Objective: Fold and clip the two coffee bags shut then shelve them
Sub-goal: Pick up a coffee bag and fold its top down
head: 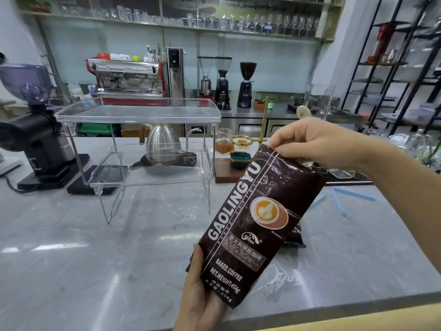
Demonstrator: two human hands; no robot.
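Left hand (198, 292) grips the coffee bag (253, 225) base; right hand (317, 142) pinches its top edge. Foil looks slick, floppy, bean-heavy: fold near that top.

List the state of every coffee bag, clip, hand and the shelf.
Held coffee bag: lifted, tilted, no clip.
Second coffee bag: on counter, mostly hidden.
Blue clips: on counter, unused.
Left hand: grips bag bottom.
Right hand: pinches bag top.
Clear shelf: holds no bags.
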